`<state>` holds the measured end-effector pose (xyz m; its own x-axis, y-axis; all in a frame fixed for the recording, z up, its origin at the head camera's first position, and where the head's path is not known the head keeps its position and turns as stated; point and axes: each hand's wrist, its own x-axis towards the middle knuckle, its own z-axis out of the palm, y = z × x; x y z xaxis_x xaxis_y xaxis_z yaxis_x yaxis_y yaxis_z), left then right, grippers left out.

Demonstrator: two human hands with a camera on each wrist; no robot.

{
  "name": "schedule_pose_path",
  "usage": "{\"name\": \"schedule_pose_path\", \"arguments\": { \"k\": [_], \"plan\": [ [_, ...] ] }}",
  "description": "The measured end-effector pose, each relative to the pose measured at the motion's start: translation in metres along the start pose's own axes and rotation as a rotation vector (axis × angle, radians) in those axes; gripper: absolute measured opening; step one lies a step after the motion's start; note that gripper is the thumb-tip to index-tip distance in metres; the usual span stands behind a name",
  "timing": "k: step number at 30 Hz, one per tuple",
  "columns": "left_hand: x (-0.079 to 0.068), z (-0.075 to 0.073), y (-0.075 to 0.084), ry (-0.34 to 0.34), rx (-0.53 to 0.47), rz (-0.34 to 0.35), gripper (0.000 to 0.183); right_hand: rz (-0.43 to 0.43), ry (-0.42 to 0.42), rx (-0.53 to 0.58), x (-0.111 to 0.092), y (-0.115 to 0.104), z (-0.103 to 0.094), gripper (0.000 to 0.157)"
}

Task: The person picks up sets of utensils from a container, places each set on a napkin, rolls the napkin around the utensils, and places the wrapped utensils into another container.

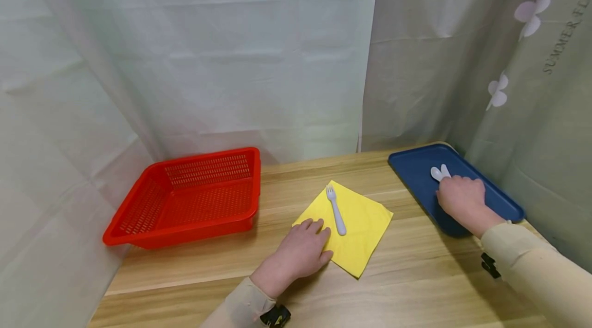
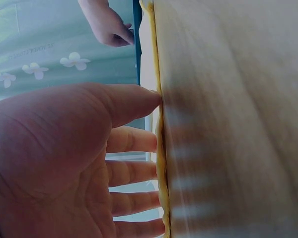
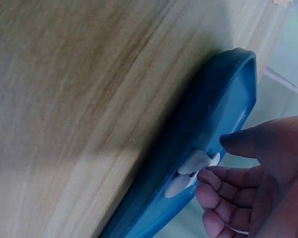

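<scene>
A yellow napkin lies on the table, with a pale grey fork on top, tines pointing away. My left hand rests on the napkin's near left corner, fingers spread; the left wrist view shows the fingertips along the napkin's edge. At the right, my right hand is over a blue tray. Below its fingers is a white spoon beside a second pale utensil, their handles hidden. In the right wrist view, the thumb stands apart from the loosely curled fingers near the utensils.
A red plastic basket with slotted walls stands at the left of the wooden table. Pale curtains hang behind the table and along both sides, close to the tray's far right edge.
</scene>
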<state>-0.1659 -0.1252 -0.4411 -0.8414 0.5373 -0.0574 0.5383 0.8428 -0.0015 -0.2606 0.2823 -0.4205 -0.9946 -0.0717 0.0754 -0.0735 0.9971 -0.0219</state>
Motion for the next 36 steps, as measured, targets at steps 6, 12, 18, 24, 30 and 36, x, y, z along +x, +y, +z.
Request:
{"name": "schedule_pose_path", "arguments": {
  "k": [6,12,18,24,30,36],
  "plan": [
    [-0.0001,-0.0011,0.0,-0.007,-0.006,-0.005,0.055,0.01,-0.022,-0.004,0.001,0.0004,-0.0025,0.023],
    [0.0006,-0.0006,-0.0005,-0.015,-0.007,-0.006,0.055,0.013,-0.045,-0.009,0.0034,0.0015,-0.0037,0.022],
    [0.002,0.002,-0.0011,-0.008,0.0,-0.006,0.055,0.016,-0.07,0.009,0.0034,0.0032,-0.0051,0.022],
    [0.0021,0.002,-0.0013,-0.019,-0.005,-0.011,0.056,0.033,-0.112,0.017,0.0046,0.0033,-0.0056,0.02],
    [0.0022,0.0018,-0.0008,-0.02,-0.007,-0.01,0.056,0.04,-0.128,0.02,0.0051,0.0031,-0.0064,0.017],
    [0.0014,0.0014,-0.0007,-0.021,-0.008,-0.011,0.055,0.04,-0.131,0.014,0.0058,0.0019,-0.0071,0.017]
  ]
}}
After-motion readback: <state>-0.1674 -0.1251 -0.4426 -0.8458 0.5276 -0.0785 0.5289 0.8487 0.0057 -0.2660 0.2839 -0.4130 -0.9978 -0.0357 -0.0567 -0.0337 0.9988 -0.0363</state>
